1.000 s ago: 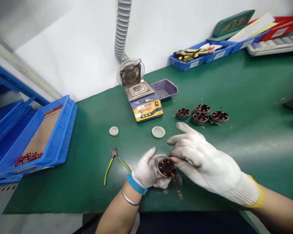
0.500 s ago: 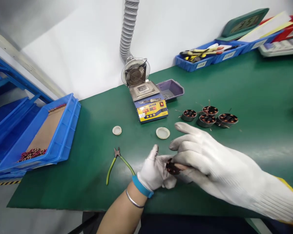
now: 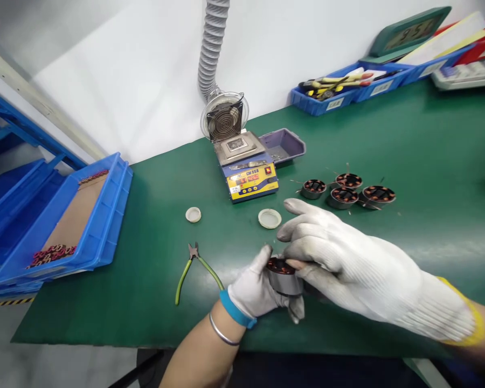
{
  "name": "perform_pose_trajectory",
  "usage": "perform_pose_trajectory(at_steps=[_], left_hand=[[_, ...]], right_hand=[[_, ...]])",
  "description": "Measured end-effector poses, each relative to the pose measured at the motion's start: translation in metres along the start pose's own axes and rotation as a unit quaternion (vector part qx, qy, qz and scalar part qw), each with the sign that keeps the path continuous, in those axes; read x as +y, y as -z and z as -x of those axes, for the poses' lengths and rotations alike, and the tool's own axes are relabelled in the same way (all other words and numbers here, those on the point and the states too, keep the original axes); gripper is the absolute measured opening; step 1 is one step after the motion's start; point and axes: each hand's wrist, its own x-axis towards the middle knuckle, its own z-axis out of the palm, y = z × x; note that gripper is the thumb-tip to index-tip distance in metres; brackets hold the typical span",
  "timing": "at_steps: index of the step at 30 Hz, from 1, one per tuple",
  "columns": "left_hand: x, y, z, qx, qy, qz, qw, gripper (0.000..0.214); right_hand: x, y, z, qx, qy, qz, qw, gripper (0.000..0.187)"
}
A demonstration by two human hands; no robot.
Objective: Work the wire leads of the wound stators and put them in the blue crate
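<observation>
My left hand [image 3: 255,288], in a white glove with a blue wristband, grips a round metal motor stator [image 3: 283,276] with copper windings just above the green bench near its front edge. My right hand [image 3: 339,258], also gloved, reaches over from the right, thumb and fingertip pinched at the stator's top rim while the other fingers spread out. Green-handled cutters [image 3: 194,268] lie to the left of my left hand.
Several more stators [image 3: 347,192] sit in a group behind my right hand. A blue and yellow solder pot [image 3: 247,164] with a fume hose, a purple tray [image 3: 283,145], two white caps [image 3: 269,218], blue bins at left [image 3: 84,215] and tool trays at back right.
The stator has been turned from facing me to lying with its metal side wall toward me. My right hand stays pinched at its rim; the view shifted slightly.
</observation>
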Motion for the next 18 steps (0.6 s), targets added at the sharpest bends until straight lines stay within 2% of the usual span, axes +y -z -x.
perform_pose_trajectory(at_steps=[1, 3, 5, 6, 7, 8, 9, 11, 12, 13, 15, 18], left_hand=[[-0.001, 0.0, 0.002, -0.02, -0.018, -0.011, 1.0, 0.064], [0.002, -0.005, 0.006, -0.002, -0.092, -0.006, 0.996, 0.062], [0.005, -0.014, 0.011, 0.06, -0.175, 0.003, 0.983, 0.057], [0.007, -0.018, 0.013, 0.085, -0.199, 0.001, 0.976, 0.055], [0.007, -0.022, 0.014, 0.104, -0.218, -0.005, 0.97, 0.054], [0.006, -0.025, 0.015, 0.121, -0.233, -0.014, 0.965, 0.054], [0.004, -0.027, 0.016, 0.136, -0.246, -0.027, 0.959, 0.055], [-0.002, -0.03, 0.017, 0.166, -0.27, -0.066, 0.946, 0.057], [-0.006, -0.031, 0.018, 0.179, -0.278, -0.09, 0.939, 0.059], [-0.01, -0.031, 0.019, 0.189, -0.284, -0.116, 0.933, 0.061], [-0.014, -0.032, 0.02, 0.203, -0.293, -0.161, 0.92, 0.06], [-0.012, -0.034, 0.02, 0.251, -0.315, -0.197, 0.894, 0.057]], right_hand=[[0.002, 0.0, 0.007, 0.008, -0.023, -0.022, 0.999, 0.013], [0.006, 0.001, 0.022, 0.078, -0.118, -0.083, 0.986, 0.011], [0.009, 0.002, 0.039, 0.204, -0.252, -0.136, 0.936, 0.01], [0.011, 0.001, 0.046, 0.25, -0.306, -0.148, 0.906, 0.01], [0.011, -0.003, 0.053, 0.268, -0.332, -0.145, 0.893, 0.009], [0.011, -0.01, 0.059, 0.255, -0.33, -0.128, 0.9, 0.006], [0.01, -0.019, 0.063, 0.215, -0.309, -0.098, 0.921, 0.008], [0.004, -0.044, 0.071, 0.11, -0.252, -0.025, 0.961, 0.036], [0.001, -0.057, 0.074, 0.079, -0.233, -0.002, 0.969, 0.051], [-0.003, -0.069, 0.076, 0.067, -0.224, 0.009, 0.972, 0.059], [-0.009, -0.086, 0.081, 0.072, -0.229, 0.004, 0.971, 0.062], [-0.011, -0.09, 0.089, 0.059, -0.273, -0.03, 0.96, 0.056]])
